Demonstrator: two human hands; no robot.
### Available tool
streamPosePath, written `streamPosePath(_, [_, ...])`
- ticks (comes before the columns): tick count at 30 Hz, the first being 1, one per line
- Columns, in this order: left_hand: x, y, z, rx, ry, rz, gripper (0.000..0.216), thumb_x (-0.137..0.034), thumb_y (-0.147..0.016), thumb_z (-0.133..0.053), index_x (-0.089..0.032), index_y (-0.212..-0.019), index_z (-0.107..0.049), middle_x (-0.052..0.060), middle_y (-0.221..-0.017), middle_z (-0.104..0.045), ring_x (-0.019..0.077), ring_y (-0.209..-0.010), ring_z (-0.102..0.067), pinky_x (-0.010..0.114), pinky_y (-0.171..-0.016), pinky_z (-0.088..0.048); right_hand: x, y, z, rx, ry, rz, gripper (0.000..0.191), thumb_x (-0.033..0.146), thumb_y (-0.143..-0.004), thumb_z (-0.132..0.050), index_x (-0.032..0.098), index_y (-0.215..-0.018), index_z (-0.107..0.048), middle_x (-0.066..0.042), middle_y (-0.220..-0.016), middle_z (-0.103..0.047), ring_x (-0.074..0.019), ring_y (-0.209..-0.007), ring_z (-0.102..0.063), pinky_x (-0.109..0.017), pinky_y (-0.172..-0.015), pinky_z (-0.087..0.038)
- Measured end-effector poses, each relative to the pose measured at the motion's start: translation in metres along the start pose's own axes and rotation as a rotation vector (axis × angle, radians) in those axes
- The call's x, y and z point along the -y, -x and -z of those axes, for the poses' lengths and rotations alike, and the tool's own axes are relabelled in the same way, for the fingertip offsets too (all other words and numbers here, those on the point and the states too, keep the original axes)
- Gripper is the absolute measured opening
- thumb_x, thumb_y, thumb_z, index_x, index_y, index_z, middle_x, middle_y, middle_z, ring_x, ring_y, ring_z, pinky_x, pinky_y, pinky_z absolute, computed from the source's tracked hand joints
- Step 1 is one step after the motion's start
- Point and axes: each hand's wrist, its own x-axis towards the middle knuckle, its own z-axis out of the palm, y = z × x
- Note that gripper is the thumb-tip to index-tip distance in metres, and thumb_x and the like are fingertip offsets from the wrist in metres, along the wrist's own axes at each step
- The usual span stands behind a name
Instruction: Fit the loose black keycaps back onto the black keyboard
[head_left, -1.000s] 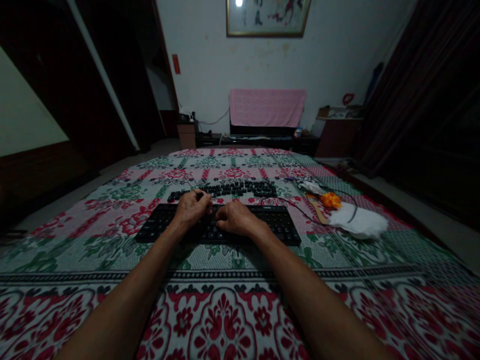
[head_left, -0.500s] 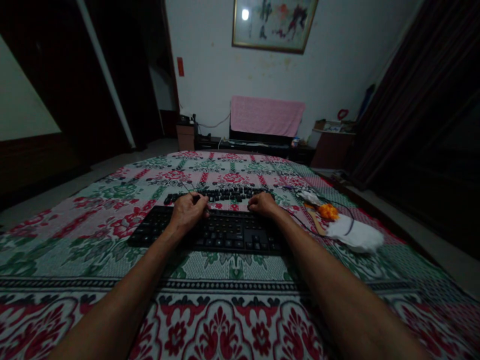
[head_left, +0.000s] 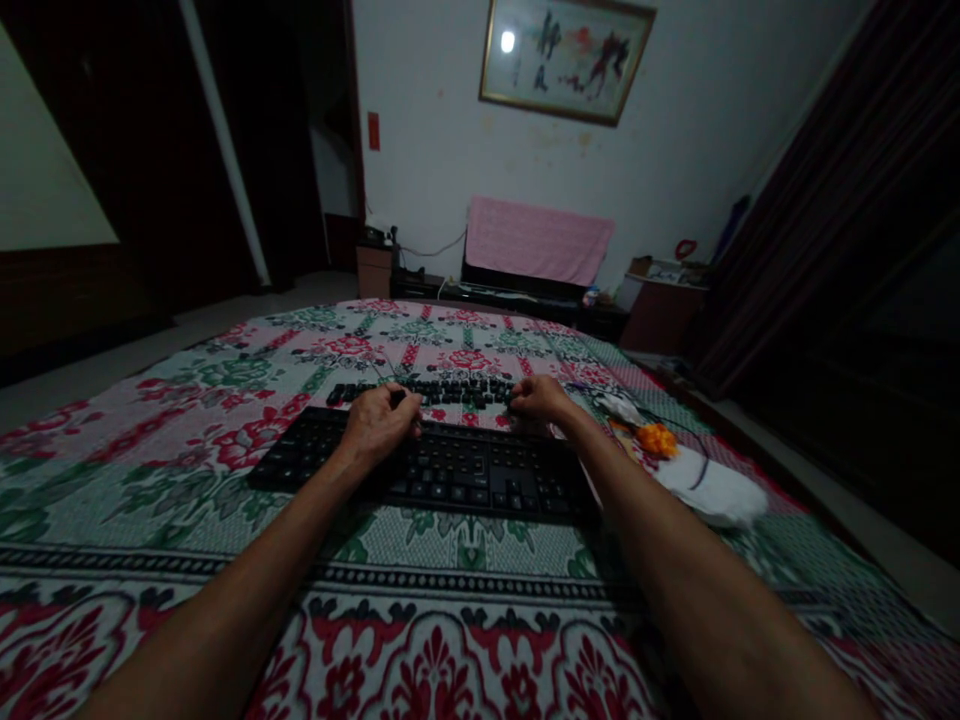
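Note:
A black keyboard (head_left: 450, 480) lies in front of me, with several of its upper positions showing bare without caps. Loose black keycaps (head_left: 472, 393) are set out in rows just beyond it. Over the keyboard's far edge, my left hand (head_left: 381, 420) is closed around a thin wire tool (head_left: 384, 370), whose two fine prongs stick up past the fingers. My right hand (head_left: 541, 398) pinches at the right end of the keycap rows. Its fingertips are pressed together, and what sits between them is too dark and small to name.
A patterned cloth (head_left: 240, 560) covers the surface. To the right lie a white bundle (head_left: 720, 485), an orange fluffy item (head_left: 657, 440) and a dark cable (head_left: 694, 432). A pink towel (head_left: 536, 240) drapes over a screen by the far wall.
My right hand has moved away from the keyboard's far edge, up and slightly right to the keycap rows. The left hand stays closed on the wire tool. The view has tilted a little.

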Motion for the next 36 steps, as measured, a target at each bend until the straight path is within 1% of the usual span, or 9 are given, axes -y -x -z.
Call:
streamPosePath(2, [0.000, 0.000, 0.000, -0.006, 0.009, -0.002, 0.028, -0.044, -0.072, -0.051, -0.018, -0.072, -0.061, 0.002, -0.059, -0.066, 0.0170, -0.053, -0.062, 0.024, -0.054, -0.044, -0.003, -0.006, 0.004, -0.066, 0.011, 0.025, 0.027, 0.021, -0.067, -0.063, 0.017, -0.094, -0.068, 0.001, -0.078, -0.069, -0.0105, -0.068, -0.061, -0.016, -0.059, -0.042])
streamPosePath(4, [-0.001, 0.001, 0.000, -0.006, 0.033, -0.007, 0.027, -0.044, -0.071, -0.052, -0.018, -0.071, -0.061, 0.002, -0.059, -0.067, 0.0170, -0.054, -0.062, 0.024, -0.054, -0.044, -0.004, -0.010, 0.004, -0.078, 0.055, 0.076, 0.027, 0.020, -0.067, -0.063, 0.018, -0.093, -0.068, 0.000, -0.081, -0.070, -0.0110, -0.072, -0.062, -0.016, -0.062, -0.042])
streamPosePath(10, [-0.004, 0.003, 0.000, -0.006, 0.043, -0.018, 0.027, -0.044, -0.071, -0.053, -0.018, -0.068, -0.060, 0.002, -0.055, -0.064, 0.0169, -0.052, -0.061, 0.024, -0.054, -0.043, -0.005, -0.014, -0.014, 0.011, 0.131, 0.199, 0.028, 0.020, -0.066, -0.063, 0.021, -0.093, -0.066, 0.002, -0.082, -0.070, -0.0108, -0.071, -0.062, -0.017, -0.062, -0.041])
streamPosePath(17, [0.000, 0.002, -0.001, -0.008, 0.018, -0.044, 0.028, -0.044, -0.073, -0.051, -0.017, -0.069, -0.060, 0.002, -0.060, -0.066, 0.0164, -0.054, -0.062, 0.024, -0.055, -0.044, -0.007, -0.018, -0.019, 0.059, 0.203, 0.185, 0.022, 0.020, -0.063, -0.063, 0.022, -0.085, -0.067, 0.002, -0.077, -0.068, -0.0113, -0.071, -0.060, -0.017, -0.062, -0.040])
streamPosePath(23, [0.002, 0.001, -0.002, -0.010, 0.052, -0.028, 0.027, -0.044, -0.071, -0.053, -0.018, -0.071, -0.060, 0.001, -0.058, -0.065, 0.0162, -0.054, -0.061, 0.024, -0.055, -0.043, -0.007, -0.017, -0.012, 0.080, 0.149, 0.199, 0.033, 0.015, -0.063, -0.060, 0.020, -0.095, -0.066, 0.003, -0.077, -0.068, -0.0097, -0.068, -0.059, -0.016, -0.059, -0.038])
streamPosePath(26, [-0.001, 0.002, -0.002, -0.002, 0.060, -0.029, 0.027, -0.044, -0.071, -0.053, -0.018, -0.070, -0.060, 0.002, -0.059, -0.066, 0.0162, -0.053, -0.060, 0.024, -0.055, -0.043, -0.010, -0.017, -0.008, 0.050, 0.152, 0.202, 0.032, 0.016, -0.067, -0.055, 0.021, -0.096, -0.067, 0.002, -0.077, -0.068, -0.0098, -0.067, -0.058, -0.016, -0.057, -0.037])
streamPosePath(29, [-0.003, 0.003, -0.001, 0.000, 0.050, -0.033, 0.026, -0.043, -0.072, -0.053, -0.018, -0.070, -0.059, 0.002, -0.057, -0.065, 0.0165, -0.054, -0.061, 0.024, -0.055, -0.044, -0.012, -0.019, -0.008, 0.022, 0.198, 0.232, 0.025, 0.023, -0.073, -0.051, 0.021, -0.089, -0.070, 0.001, -0.074, -0.068, -0.0108, -0.068, -0.058, -0.017, -0.057, -0.036])
streamPosePath(32, [-0.003, 0.003, -0.002, 0.001, 0.049, -0.013, 0.026, -0.044, -0.071, -0.054, -0.018, -0.070, -0.060, 0.001, -0.056, -0.065, 0.0169, -0.053, -0.061, 0.024, -0.055, -0.043, -0.013, -0.020, -0.011, 0.022, 0.231, 0.283, 0.025, 0.028, -0.077, -0.049, 0.022, -0.086, -0.072, 0.001, -0.072, -0.069, -0.0119, -0.068, -0.059, -0.018, -0.057, -0.035])
streamPosePath(36, [-0.001, 0.001, -0.001, -0.002, 0.058, -0.005, 0.027, -0.044, -0.070, -0.054, -0.018, -0.070, -0.060, 0.001, -0.058, -0.066, 0.0164, -0.053, -0.061, 0.024, -0.054, -0.043, -0.016, -0.018, -0.013, -0.105, 0.178, 0.272, 0.030, 0.030, -0.080, -0.044, 0.022, -0.090, -0.071, -0.001, -0.081, -0.070, -0.0137, -0.073, -0.060, -0.019, -0.062, -0.038])
